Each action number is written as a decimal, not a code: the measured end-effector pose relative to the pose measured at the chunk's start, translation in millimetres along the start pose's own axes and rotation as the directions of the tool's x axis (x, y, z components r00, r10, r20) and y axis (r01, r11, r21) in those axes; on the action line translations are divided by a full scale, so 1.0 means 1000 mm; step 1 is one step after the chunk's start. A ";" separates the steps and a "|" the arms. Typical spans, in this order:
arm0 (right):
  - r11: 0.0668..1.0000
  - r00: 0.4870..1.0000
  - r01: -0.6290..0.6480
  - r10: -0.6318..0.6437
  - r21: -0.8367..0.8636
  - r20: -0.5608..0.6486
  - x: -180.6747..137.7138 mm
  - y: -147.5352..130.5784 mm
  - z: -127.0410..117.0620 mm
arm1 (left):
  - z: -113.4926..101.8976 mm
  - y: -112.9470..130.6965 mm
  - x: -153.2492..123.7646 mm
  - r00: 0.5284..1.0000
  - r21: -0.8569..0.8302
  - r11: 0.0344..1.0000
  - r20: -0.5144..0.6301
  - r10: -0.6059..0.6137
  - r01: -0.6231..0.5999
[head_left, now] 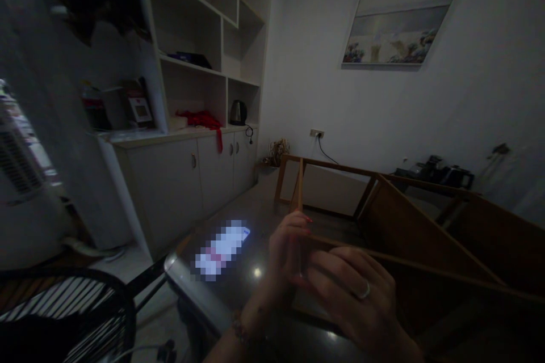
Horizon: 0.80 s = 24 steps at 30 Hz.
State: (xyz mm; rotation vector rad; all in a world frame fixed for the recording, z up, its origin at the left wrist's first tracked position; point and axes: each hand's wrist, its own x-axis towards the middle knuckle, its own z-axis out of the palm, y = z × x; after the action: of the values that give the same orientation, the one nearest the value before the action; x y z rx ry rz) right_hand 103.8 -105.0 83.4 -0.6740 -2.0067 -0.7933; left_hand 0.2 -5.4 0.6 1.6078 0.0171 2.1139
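Note:
A brown wooden shelf frame (430,198) lies across the glossy dark tabletop (259,295). My left hand (287,249), with red nails and a bracelet at the wrist, is closed near the left end of the frame's front board. My right hand (357,295), wearing a ring, is closed beside it, its fingertips meeting the left hand's palm. Both hands overlap the board's end in view. What lies between their fingers is dim and blurred, and I cannot make it out. Left of the hands, a lit phone (221,250) with a blurred-out screen lies on the table.
A black slatted chair (68,317) stands at the lower left. Behind the table, a white cabinet (170,181) holds a kettle (238,112) and red cloth (204,119). Dark appliances (438,170) stand beyond the frame, beneath a wall picture (395,28).

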 end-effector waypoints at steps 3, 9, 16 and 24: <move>1.000 0.999 0.002 -0.002 -0.008 0.047 -0.001 -0.001 0.003 | 0.000 0.001 -0.001 0.999 -0.003 0.999 -0.005 -0.033 0.033; 1.000 0.996 0.009 -0.007 -0.020 0.091 0.000 -0.002 0.007 | 0.000 0.004 -0.001 0.999 0.042 0.999 -0.009 -0.032 0.032; 0.999 0.990 0.026 -0.031 0.038 0.140 0.002 0.001 0.004 | -0.001 0.004 -0.002 0.999 0.013 1.000 0.036 -0.021 0.021; 0.991 0.972 -0.001 -0.030 0.132 0.235 0.003 0.002 -0.002 | -0.003 0.005 -0.002 0.999 0.066 0.997 0.039 -0.034 0.031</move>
State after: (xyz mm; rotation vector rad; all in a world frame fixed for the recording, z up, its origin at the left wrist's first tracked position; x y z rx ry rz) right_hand 104.5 -105.1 87.2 -0.7042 -2.2596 -0.6048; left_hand -3.8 -10.0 -0.4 1.6763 0.0997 2.0759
